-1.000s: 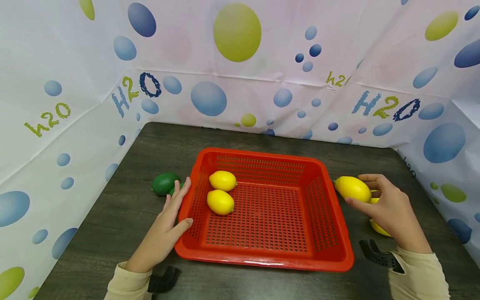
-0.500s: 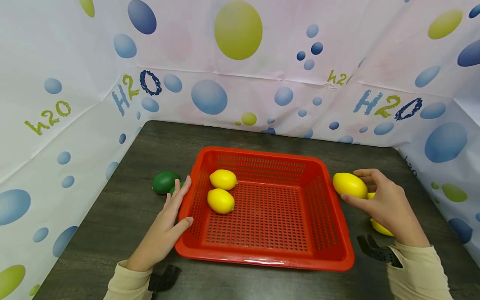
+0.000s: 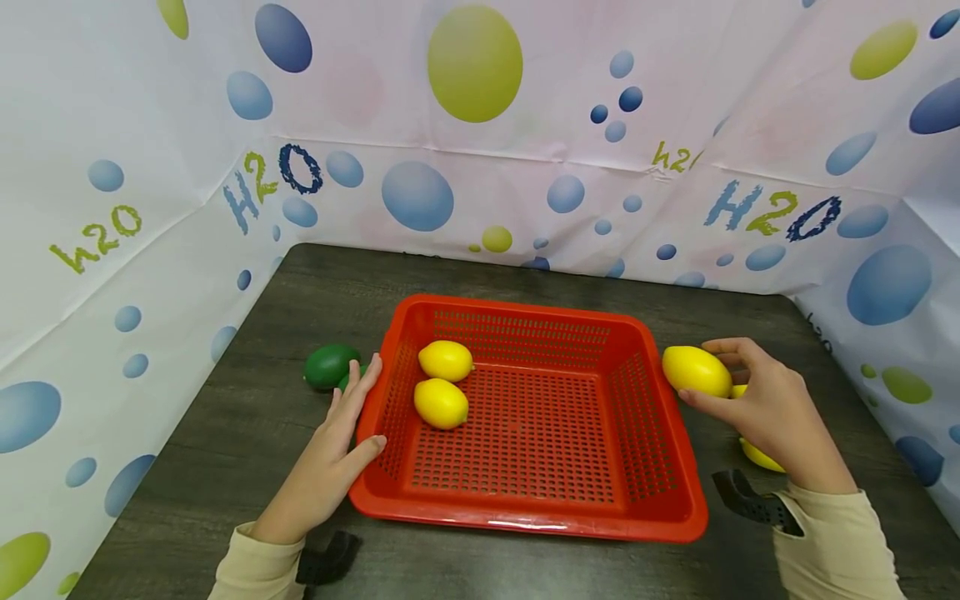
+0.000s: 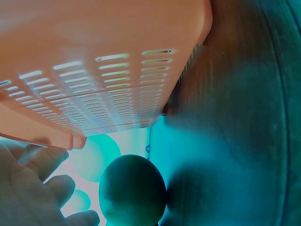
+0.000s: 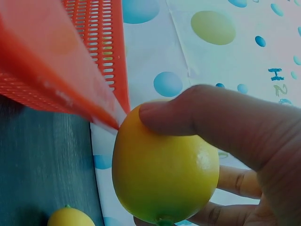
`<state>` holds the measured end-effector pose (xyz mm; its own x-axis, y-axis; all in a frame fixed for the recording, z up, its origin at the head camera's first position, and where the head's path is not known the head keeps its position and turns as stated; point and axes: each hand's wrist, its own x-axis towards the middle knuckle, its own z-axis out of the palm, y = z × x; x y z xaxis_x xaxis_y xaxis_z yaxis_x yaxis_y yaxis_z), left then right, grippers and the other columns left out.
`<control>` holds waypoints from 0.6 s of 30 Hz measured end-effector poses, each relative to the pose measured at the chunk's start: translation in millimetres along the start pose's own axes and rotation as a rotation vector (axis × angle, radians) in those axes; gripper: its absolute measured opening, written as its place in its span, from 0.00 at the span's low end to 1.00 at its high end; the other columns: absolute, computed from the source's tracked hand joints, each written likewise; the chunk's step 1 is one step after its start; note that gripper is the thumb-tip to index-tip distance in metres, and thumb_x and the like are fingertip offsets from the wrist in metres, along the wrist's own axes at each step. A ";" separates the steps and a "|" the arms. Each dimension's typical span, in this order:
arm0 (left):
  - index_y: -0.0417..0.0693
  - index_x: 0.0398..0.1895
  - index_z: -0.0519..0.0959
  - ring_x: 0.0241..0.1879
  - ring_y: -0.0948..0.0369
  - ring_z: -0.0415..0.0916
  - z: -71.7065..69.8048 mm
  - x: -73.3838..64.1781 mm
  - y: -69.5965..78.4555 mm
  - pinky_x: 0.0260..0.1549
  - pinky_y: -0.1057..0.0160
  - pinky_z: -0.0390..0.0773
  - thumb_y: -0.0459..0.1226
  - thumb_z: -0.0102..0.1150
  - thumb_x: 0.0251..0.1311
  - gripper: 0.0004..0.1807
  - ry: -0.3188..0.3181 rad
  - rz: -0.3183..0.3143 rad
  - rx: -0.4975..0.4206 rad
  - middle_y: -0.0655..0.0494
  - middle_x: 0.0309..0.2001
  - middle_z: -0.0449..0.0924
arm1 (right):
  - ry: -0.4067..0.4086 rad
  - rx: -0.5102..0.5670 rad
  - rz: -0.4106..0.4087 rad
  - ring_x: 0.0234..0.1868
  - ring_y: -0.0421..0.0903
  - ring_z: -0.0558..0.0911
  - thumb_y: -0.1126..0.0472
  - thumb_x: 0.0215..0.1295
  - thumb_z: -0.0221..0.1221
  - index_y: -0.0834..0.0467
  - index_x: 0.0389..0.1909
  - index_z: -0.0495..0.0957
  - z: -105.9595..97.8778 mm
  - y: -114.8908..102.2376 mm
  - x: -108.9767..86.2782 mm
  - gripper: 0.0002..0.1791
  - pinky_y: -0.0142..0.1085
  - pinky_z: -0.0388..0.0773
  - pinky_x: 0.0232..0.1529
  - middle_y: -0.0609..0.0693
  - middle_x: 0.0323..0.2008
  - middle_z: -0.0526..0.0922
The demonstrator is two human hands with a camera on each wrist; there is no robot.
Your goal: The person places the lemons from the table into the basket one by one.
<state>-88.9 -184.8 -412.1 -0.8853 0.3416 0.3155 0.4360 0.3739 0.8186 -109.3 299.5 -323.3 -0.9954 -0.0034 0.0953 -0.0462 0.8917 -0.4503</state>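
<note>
Right hand, head view: is grasping a lemon between thumb and fingers, just beside the right rim of the basket; whether fruit and rim are touching, I cannot tell.
Left hand, head view: is resting at the basket's left rim, fingers extended and thumb over the edge, grasping no fruit.
Basket, head view: is standing on the tabletop, holding a rear lemon and a front lemon near its left wall.
Outside fruit, head view: a lime is lying left of the basket, another green piece is mostly hiding behind the left hand, and a near lemon and a part-hidden lemon are lying by the right hand.
Rim, head view: carrying the lemon well is probably calling for height to clear this edge, with light left-hand pressure steadying the basket.
Lettering, head view: the sheet is showing large "H2O" at left and right, small "h2o" at far left, and a cut-off "h2" on the crease.
Slotted wall, left wrist: is rising beside the left hand's loosely bent fingers; no writing is showing.
Thumb, right wrist: is pressing the lemon's side while fingers are supporting behind; firm, unsqueezed contact is likely suiting the smooth skin.
Lettering, right wrist: a sideways "H" and "2" are showing; no brand is readable.
</note>
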 end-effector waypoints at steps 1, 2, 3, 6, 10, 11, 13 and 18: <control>0.53 0.85 0.44 0.81 0.38 0.28 0.1 -0.1 -0.1 0.72 0.30 0.27 0.33 0.53 0.74 0.43 0.000 -0.001 -0.001 0.55 0.83 0.41 | 0.001 0.001 -0.003 0.50 0.69 0.82 0.46 0.60 0.73 0.66 0.66 0.69 -0.2 -0.7 0.1 0.42 0.56 0.83 0.38 0.72 0.57 0.78; 0.54 0.85 0.44 0.81 0.38 0.28 0.1 -0.2 -0.2 0.72 0.30 0.27 0.33 0.53 0.74 0.43 0.000 -0.001 -0.001 0.55 0.83 0.41 | 0.000 0.003 -0.006 0.50 0.69 0.82 0.46 0.61 0.73 0.66 0.66 0.70 -0.3 -1.5 0.5 0.42 0.55 0.83 0.38 0.72 0.57 0.78; 0.54 0.85 0.44 0.80 0.38 0.28 0.2 -0.3 -0.3 0.72 0.30 0.27 0.32 0.53 0.74 0.43 -0.001 -0.001 -0.003 0.54 0.83 0.41 | 0.003 0.003 -0.010 0.50 0.68 0.82 0.46 0.60 0.73 0.66 0.66 0.70 -0.4 -2.4 1.0 0.41 0.55 0.83 0.38 0.71 0.57 0.78; 0.54 0.85 0.44 0.81 0.39 0.28 0.2 -0.4 -0.2 0.72 0.30 0.27 0.33 0.54 0.74 0.43 -0.003 -0.006 -0.006 0.53 0.83 0.41 | 0.012 0.003 -0.018 0.49 0.66 0.83 0.45 0.60 0.73 0.66 0.66 0.71 -0.8 -6.2 2.5 0.41 0.50 0.82 0.36 0.69 0.56 0.79; 0.54 0.85 0.44 0.81 0.39 0.28 0.0 0.0 -0.3 0.72 0.30 0.27 0.33 0.54 0.74 0.43 -0.005 -0.012 -0.005 0.52 0.83 0.41 | 0.028 0.007 -0.033 0.48 0.64 0.83 0.46 0.60 0.73 0.64 0.65 0.72 -0.9 -13.5 5.2 0.40 0.50 0.81 0.38 0.67 0.55 0.80; 0.54 0.85 0.44 0.81 0.39 0.28 0.0 0.0 -0.3 0.72 0.30 0.27 0.33 0.54 0.74 0.43 -0.005 -0.012 -0.005 0.52 0.83 0.41 | 0.030 0.011 -0.038 0.49 0.64 0.83 0.46 0.60 0.73 0.64 0.65 0.72 -0.6 -15.5 6.0 0.39 0.52 0.80 0.38 0.67 0.56 0.80; 0.54 0.85 0.44 0.81 0.39 0.28 -0.1 0.0 -0.3 0.72 0.30 0.27 0.33 0.54 0.74 0.43 -0.004 -0.011 -0.003 0.51 0.83 0.41 | 0.038 0.017 -0.054 0.49 0.64 0.82 0.48 0.60 0.74 0.64 0.65 0.72 -0.2 -19.9 7.2 0.39 0.54 0.80 0.40 0.67 0.56 0.80; 0.53 0.85 0.44 0.81 0.39 0.28 -0.6 -0.1 0.3 0.72 0.30 0.28 0.33 0.54 0.74 0.43 -0.003 -0.009 0.004 0.52 0.83 0.41 | 0.038 0.033 -0.086 0.50 0.64 0.82 0.51 0.60 0.75 0.63 0.64 0.72 1.3 -30.9 9.9 0.37 0.51 0.79 0.40 0.66 0.55 0.80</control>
<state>-88.8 -185.2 -411.7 -0.8888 0.3406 0.3066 0.4285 0.3802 0.8197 -117.8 271.4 -309.5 -0.9839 -0.0611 0.1682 -0.1343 0.8733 -0.4682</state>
